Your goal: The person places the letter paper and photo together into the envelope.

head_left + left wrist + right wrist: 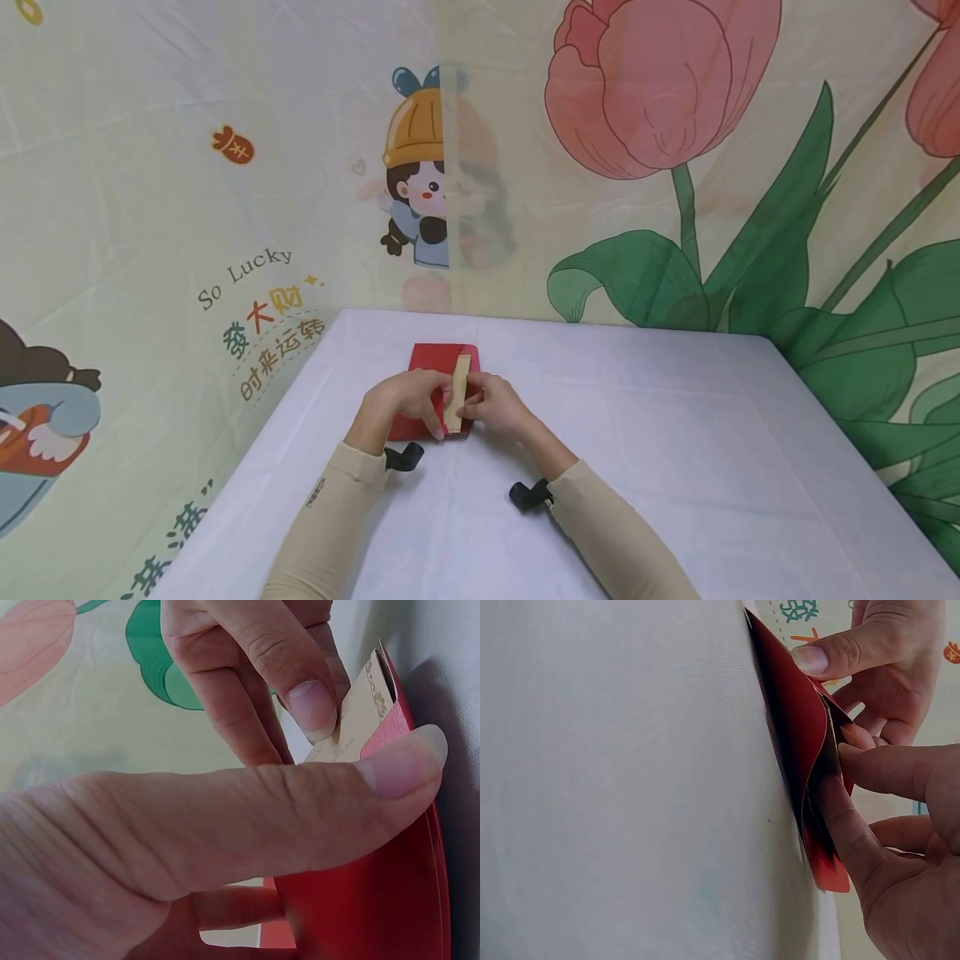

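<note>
A red paper envelope (433, 357) lies near the far left part of the table, its mouth spread apart. Partly inside it is a cream card (458, 392) with a patterned border, visible in the left wrist view. My left hand (408, 395) holds the envelope, thumb pressed along the edge of its opening and other fingers on the opposite side. From the right, my right hand (501, 407) pinches the card between thumb and fingers; in the right wrist view its index finger (847, 832) reaches into the open mouth. The card's inner part is hidden by the envelope.
A white cloth covers the table (637, 433), which extends right of the hands. Behind it hangs a printed backdrop with a large tulip (667, 83). Small black devices, such as the one at the right wrist (529, 497), are worn below both sleeves.
</note>
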Demonstrator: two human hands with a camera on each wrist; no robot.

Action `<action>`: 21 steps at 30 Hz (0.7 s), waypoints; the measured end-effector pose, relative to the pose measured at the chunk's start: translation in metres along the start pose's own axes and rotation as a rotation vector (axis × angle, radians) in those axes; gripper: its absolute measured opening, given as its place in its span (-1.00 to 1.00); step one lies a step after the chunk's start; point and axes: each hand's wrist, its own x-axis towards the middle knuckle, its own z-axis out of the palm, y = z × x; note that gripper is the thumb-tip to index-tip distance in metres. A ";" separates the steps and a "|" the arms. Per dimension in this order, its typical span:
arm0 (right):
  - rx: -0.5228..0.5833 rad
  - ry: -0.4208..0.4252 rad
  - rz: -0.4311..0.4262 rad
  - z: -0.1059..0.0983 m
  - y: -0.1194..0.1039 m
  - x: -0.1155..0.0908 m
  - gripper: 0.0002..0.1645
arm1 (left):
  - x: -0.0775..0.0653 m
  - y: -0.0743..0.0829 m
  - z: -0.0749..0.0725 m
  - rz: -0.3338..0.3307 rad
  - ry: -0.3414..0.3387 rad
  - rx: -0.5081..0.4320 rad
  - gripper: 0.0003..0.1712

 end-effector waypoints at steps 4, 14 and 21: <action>0.001 -0.001 -0.011 0.000 0.000 0.000 -0.32 | 0.000 0.000 0.001 -0.005 0.004 0.000 -0.42; 0.017 -0.019 -0.025 0.001 0.000 -0.003 -0.24 | -0.001 0.002 0.001 -0.010 0.003 0.005 -0.41; 0.038 -0.061 -0.029 0.003 -0.001 -0.001 -0.10 | -0.001 0.001 0.001 0.014 0.006 0.010 -0.43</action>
